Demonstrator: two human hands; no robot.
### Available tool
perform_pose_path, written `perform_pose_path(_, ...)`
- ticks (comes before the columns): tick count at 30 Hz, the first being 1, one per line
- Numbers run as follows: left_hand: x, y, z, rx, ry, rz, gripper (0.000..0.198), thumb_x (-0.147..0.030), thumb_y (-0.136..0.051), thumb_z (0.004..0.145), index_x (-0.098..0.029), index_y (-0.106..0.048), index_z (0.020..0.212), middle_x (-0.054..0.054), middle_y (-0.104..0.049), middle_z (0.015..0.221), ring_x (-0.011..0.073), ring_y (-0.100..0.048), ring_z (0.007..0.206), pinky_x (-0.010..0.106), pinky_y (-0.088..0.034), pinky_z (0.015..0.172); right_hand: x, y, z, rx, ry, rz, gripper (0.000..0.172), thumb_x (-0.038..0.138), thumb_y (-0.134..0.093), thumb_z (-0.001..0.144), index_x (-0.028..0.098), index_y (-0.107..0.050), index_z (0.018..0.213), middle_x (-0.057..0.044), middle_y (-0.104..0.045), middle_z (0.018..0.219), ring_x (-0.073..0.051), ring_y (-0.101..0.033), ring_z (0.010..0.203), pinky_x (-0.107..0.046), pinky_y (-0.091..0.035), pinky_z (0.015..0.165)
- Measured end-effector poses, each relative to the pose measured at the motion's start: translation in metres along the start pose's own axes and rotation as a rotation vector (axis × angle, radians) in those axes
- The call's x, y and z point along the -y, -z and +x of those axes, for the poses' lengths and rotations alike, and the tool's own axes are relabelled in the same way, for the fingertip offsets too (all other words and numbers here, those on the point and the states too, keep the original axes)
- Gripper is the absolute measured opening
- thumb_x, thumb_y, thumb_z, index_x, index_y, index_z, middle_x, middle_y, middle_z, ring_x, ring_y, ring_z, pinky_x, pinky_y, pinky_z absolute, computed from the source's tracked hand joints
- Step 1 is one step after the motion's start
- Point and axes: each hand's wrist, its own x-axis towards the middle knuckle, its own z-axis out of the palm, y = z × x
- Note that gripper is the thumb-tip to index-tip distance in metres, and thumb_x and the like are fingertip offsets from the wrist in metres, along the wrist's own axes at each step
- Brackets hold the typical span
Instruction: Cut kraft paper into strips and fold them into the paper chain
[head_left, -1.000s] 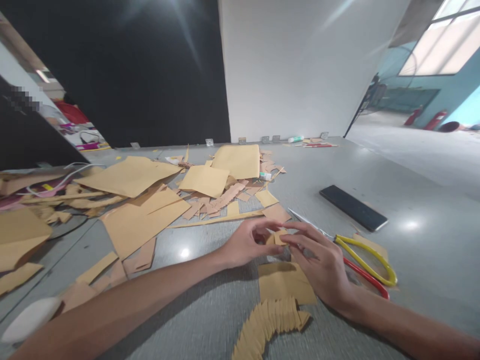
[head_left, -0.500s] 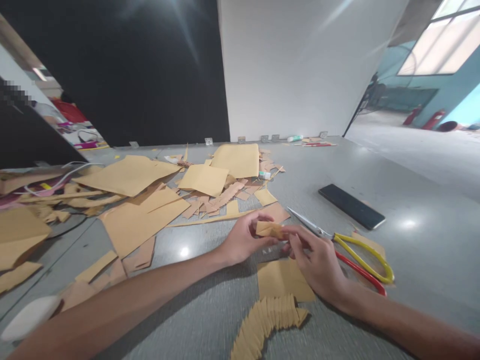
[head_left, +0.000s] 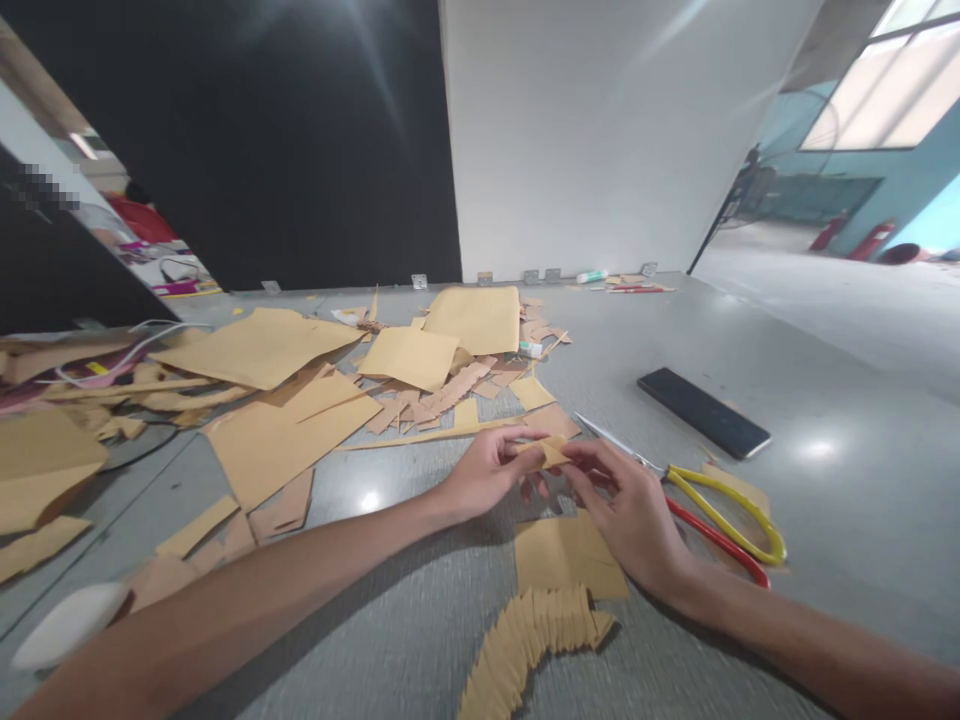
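Between my two hands is a small folded piece of tan paper (head_left: 553,450). My left hand (head_left: 491,470) pinches its left side, thumb on top. The fingertips of my right hand (head_left: 626,500) close on its right side. Just below lies a flat tan paper square (head_left: 555,560) on the grey table. Nearer to me curves a strip of many folded, overlapping paper pieces (head_left: 525,640). Scissors (head_left: 720,520) with one yellow and one red handle lie beside my right hand, partly behind it.
A black phone (head_left: 703,412) lies at the right. Paper sheets (head_left: 262,347) and scraps cover the left and middle back. A white object (head_left: 71,625) sits near my left forearm. Black and white panels (head_left: 585,140) stand at the table's back, with a glue stick (head_left: 592,276) near them.
The small paper piece has been turned and its folded shape looks different. My left thumb has moved over it, and my right fingers have shifted along its right side.
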Motion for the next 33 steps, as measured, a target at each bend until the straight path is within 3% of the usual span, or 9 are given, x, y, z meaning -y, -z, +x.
perform_pose_path(2, -0.0003, 0.0002, 0.0004, -0.012, -0.007, 0.004, 0.061, -0.056, -0.069, 0.090, -0.007, -0.062, 0.126, 0.010, -0.073, 0.074, 0.0174, -0.067, 0.060, 0.025, -0.049, 0.053, 0.0007, -0.0001, 0.0001, 0.006, -0.013, 0.012, 0.014, 0.031, -0.061, 0.099, 0.023, -0.068, 0.108, -0.006, -0.075, 0.101, -0.021, -0.072, 0.087, -0.033, -0.059, 0.077)
perform_pose_path(7, 0.0036, 0.0019, 0.0008, 0.026, -0.014, 0.022, 0.056, -0.054, -0.066, 0.093, -0.009, -0.064, 0.126, 0.015, -0.075, 0.087, 0.0187, -0.070, 0.066, 0.025, -0.050, 0.055, 0.0001, -0.0002, -0.0011, 0.042, -0.151, 0.088, 0.017, 0.037, -0.061, 0.099, 0.024, -0.065, 0.109, -0.001, -0.078, 0.080, -0.016, -0.070, 0.060, -0.028, -0.055, 0.060)
perform_pose_path(12, 0.0034, 0.0020, 0.0003, 0.045, -0.013, 0.059, 0.049, -0.052, -0.066, 0.093, -0.010, -0.069, 0.118, 0.016, -0.075, 0.095, 0.0172, -0.071, 0.068, 0.024, -0.050, 0.056, 0.0004, -0.0003, -0.0018, 0.032, -0.149, 0.096, 0.013, 0.036, -0.062, 0.098, 0.025, -0.065, 0.104, 0.000, -0.078, 0.080, -0.016, -0.072, 0.062, -0.026, -0.055, 0.061)
perform_pose_path(17, 0.0001, 0.0005, -0.0014, 0.108, 0.006, 0.059, 0.042, -0.051, -0.072, 0.089, -0.014, -0.073, 0.109, 0.010, -0.071, 0.095, 0.0154, -0.071, 0.068, 0.021, -0.048, 0.052, 0.0036, 0.0012, -0.0020, 0.024, -0.121, 0.046, 0.008, 0.030, -0.063, 0.097, 0.024, -0.067, 0.099, 0.004, -0.073, 0.067, -0.015, -0.070, 0.058, -0.025, -0.054, 0.060)
perform_pose_path(28, -0.0015, 0.0004, -0.0007, 0.125, 0.056, 0.033, 0.043, -0.052, -0.068, 0.091, -0.010, -0.071, 0.098, 0.012, -0.071, 0.089, 0.0160, -0.070, 0.063, 0.020, -0.046, 0.048, 0.0021, 0.0026, -0.0031, 0.029, -0.064, -0.053, 0.014, 0.025, -0.064, 0.093, 0.023, -0.077, 0.090, 0.001, -0.074, 0.070, -0.017, -0.067, 0.062, -0.027, -0.049, 0.058)
perform_pose_path(33, -0.0016, 0.0012, 0.0005, 0.136, 0.086, -0.007, 0.039, -0.048, -0.067, 0.093, -0.009, -0.072, 0.094, 0.015, -0.073, 0.090, 0.0167, -0.071, 0.063, 0.022, -0.048, 0.049, -0.0014, 0.0012, -0.0019, 0.017, -0.017, -0.034, 0.013, 0.023, -0.067, 0.091, 0.024, -0.080, 0.090, -0.001, -0.080, 0.085, -0.019, -0.072, 0.073, -0.028, -0.053, 0.066)
